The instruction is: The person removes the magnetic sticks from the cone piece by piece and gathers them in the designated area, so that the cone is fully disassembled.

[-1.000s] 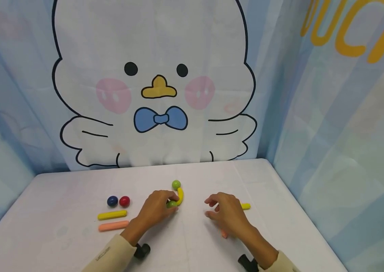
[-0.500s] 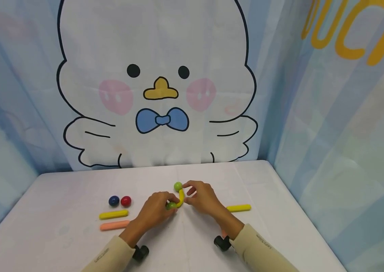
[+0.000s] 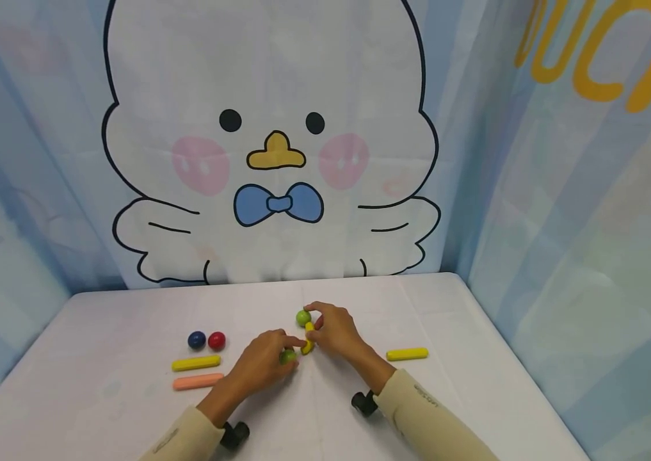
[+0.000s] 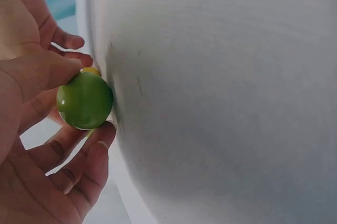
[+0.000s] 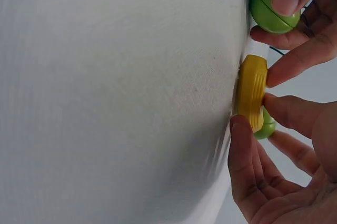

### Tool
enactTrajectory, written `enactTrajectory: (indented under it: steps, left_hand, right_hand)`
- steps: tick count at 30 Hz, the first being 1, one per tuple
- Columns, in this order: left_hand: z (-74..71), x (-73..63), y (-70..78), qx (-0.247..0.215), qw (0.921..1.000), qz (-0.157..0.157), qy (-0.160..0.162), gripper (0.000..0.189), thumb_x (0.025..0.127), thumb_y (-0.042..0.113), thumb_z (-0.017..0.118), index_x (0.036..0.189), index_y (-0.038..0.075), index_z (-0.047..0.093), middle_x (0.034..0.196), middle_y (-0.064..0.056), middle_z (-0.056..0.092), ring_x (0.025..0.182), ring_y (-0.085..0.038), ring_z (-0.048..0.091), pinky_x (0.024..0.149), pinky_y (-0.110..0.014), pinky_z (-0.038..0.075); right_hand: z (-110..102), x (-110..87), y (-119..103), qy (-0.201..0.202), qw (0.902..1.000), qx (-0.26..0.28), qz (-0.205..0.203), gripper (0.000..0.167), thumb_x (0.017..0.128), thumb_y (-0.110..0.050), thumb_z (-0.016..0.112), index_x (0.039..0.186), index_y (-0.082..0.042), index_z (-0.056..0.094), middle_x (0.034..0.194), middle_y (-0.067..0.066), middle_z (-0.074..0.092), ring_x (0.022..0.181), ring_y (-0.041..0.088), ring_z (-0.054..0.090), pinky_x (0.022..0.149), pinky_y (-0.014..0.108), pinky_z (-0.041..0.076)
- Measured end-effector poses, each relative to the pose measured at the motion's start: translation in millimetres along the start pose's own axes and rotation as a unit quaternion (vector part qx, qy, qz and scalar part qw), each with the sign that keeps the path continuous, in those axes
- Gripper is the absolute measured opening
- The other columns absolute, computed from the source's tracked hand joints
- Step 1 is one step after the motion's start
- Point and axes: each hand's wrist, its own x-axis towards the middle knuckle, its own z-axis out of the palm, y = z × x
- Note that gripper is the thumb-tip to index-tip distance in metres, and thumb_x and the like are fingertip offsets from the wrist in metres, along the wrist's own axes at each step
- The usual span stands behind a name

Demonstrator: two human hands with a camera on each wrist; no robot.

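Note:
My left hand (image 3: 264, 360) pinches a glossy green ball (image 4: 85, 100) between thumb and fingers, low over the table. One of its fingers reaches toward the lower end of a short curved yellow rod (image 5: 251, 92). My right hand (image 3: 333, 329) holds that rod between thumb and fingertips, seen closest in the right wrist view. A second green ball (image 3: 303, 318) sits at the rod's far end, and a right finger touches its top. It is partly hidden behind the rod in the right wrist view. I cannot tell whether rod and far ball are joined.
On the left lie a dark blue ball (image 3: 196, 340), a red ball (image 3: 217, 340), a straight yellow rod (image 3: 196, 363) and an orange rod (image 3: 198, 381). Another yellow rod (image 3: 407, 354) lies right of my right forearm. The white table (image 3: 100, 358) meets a printed curtain (image 3: 158, 64) behind.
My right hand has moved left from the right side to the curved yellow rod and taken hold of it. The near green ball in my left hand has shifted slightly away from the rod.

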Motion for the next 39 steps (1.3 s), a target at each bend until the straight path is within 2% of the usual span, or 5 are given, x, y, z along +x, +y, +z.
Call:
enactTrajectory:
  steps: [9,15,24,35,39]
  left_hand:
    - [-9.0,-9.7,3.1,-0.002,0.9996,0.013,-0.024,0.039,0.089,0.006,0.083,0.127,0.011,0.077,0.100,-0.004,0.069,0.091,-0.017,0.059,0.090,-0.046,0.059]
    - [-17.2,-19.4,-1.1,-0.002,0.9999,0.003,-0.012,0.035,0.089,0.009,0.085,0.123,0.015,0.078,0.102,0.000,0.069,0.096,-0.016,0.062,0.095,-0.047,0.059]
    - [-34.4,-27.6,-15.1,-0.008,0.9988,-0.030,0.037,0.037,0.087,0.009,0.088,0.120,0.023,0.078,0.103,0.008,0.067,0.091,-0.009,0.059,0.086,-0.032,0.059]
    - [-68.9,-28.5,-44.9,0.013,0.9920,0.005,0.125,0.039,0.086,0.002,0.086,0.122,0.014,0.076,0.107,-0.001,0.072,0.095,-0.017,0.068,0.082,-0.035,0.058]
    - [-79.1,-27.2,-57.7,0.005,0.9905,-0.011,0.137,0.038,0.088,0.003,0.085,0.123,0.014,0.075,0.111,-0.004,0.074,0.100,-0.024,0.070,0.082,-0.039,0.061]
  right_hand:
    - [2,0.1,-2,0.011,0.9999,-0.002,0.000,0.049,0.087,-0.012,0.088,0.132,-0.016,0.071,0.088,0.003,0.069,0.077,0.016,0.059,0.068,0.028,0.048]
    - [1,1.4,-2,0.012,0.9999,-0.006,0.006,0.050,0.086,-0.013,0.089,0.133,-0.017,0.070,0.087,0.002,0.068,0.076,0.015,0.059,0.068,0.028,0.049]
    - [-1,2.3,-3,0.009,0.9998,-0.005,0.014,0.050,0.087,-0.013,0.088,0.133,-0.018,0.070,0.090,0.003,0.068,0.079,0.017,0.059,0.070,0.030,0.051]
    - [3,2.2,0,0.003,0.9998,-0.002,0.017,0.050,0.087,-0.013,0.088,0.133,-0.019,0.070,0.090,0.001,0.066,0.081,0.017,0.059,0.071,0.029,0.050]
    - [3,2.1,-1,-0.001,0.9998,-0.002,0.019,0.050,0.087,-0.014,0.088,0.133,-0.020,0.070,0.090,0.001,0.067,0.081,0.016,0.059,0.071,0.029,0.050]
